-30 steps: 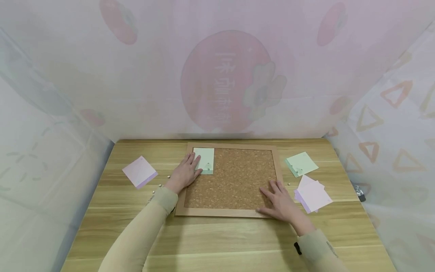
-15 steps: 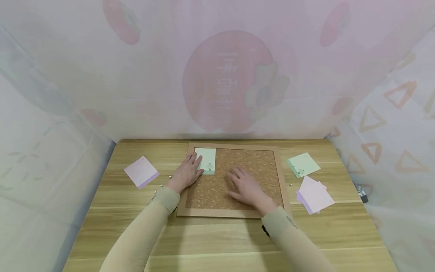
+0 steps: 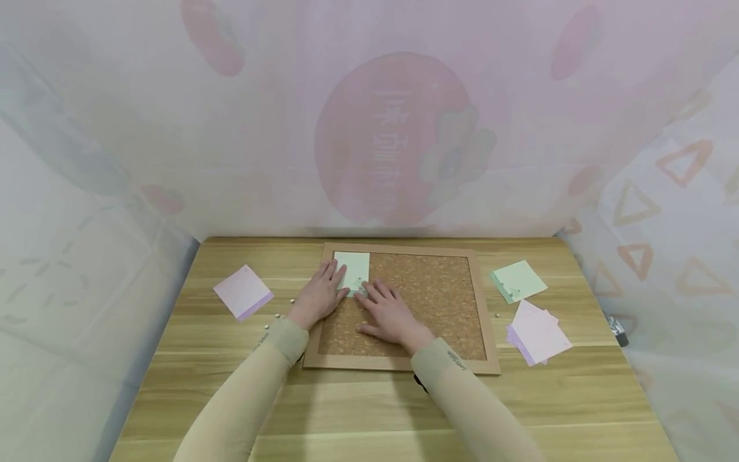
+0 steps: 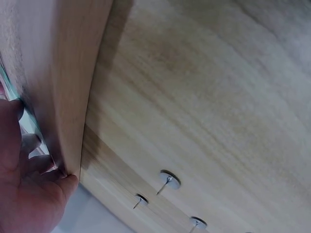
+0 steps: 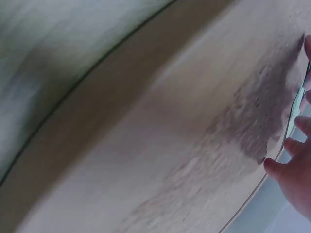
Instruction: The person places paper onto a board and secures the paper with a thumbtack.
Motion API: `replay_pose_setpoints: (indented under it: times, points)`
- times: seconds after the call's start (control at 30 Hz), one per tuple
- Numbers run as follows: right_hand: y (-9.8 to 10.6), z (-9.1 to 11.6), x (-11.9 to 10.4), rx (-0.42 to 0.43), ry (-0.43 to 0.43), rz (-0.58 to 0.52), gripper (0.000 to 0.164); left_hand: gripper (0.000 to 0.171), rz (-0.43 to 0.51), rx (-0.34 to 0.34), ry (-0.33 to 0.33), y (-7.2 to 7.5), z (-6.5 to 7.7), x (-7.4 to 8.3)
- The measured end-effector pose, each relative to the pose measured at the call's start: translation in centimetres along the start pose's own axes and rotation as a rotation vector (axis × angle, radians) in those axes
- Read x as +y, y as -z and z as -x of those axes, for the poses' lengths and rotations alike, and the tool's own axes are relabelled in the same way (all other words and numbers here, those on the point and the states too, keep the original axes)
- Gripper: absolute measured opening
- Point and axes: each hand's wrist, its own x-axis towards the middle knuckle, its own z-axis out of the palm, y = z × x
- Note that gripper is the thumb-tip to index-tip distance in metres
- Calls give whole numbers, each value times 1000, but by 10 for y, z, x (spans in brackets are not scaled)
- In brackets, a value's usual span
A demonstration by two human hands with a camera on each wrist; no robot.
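A corkboard (image 3: 433, 308) in a light wood frame lies flat on the table. On its upper left corner is a pale green note sheet (image 3: 356, 263) with a darker green lower strip. My left hand (image 3: 314, 298) rests over the board's left edge, its straight fingers on the sheet's left side; the left wrist view shows these fingers (image 4: 41, 165) reaching past the frame. My right hand (image 3: 394, 317) lies low over the cork with fingers spread, fingertips right at the sheet's lower edge. That hand (image 5: 294, 170) is partly cut off in the right wrist view.
Several thumbtacks (image 4: 169, 179) lie on the wooden table (image 3: 358, 410) left of the board, and a small tack (image 3: 498, 315) lies to its right. A pink note sheet (image 3: 244, 292) is at left. Another green sheet (image 3: 519, 280) and overlapping pink sheets (image 3: 541, 337) are at right.
My right hand has moved left from the board's lower right corner across the cork to the green note sheet. My left hand has stayed at the sheet.
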Motion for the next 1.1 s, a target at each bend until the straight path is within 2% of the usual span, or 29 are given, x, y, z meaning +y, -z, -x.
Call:
replay_pose_setpoints:
  times: [0.23, 0.67, 1.0, 1.1]
  points:
    - [-5, -7, 1, -61, -16, 50, 82, 63, -40, 8, -17, -3, 0, -1]
    - [-3, -6, 4, -97, 23, 36, 83, 63, -86, -11, -25, -4, 0, -2]
    - [-3, -6, 2, -114, 17, 24, 83, 63, 65, -1, 23, -5, 0, -3]
    - [-2, -6, 2, -123, 16, 21, 82, 64, 167, 19, 33, -5, 1, -6]
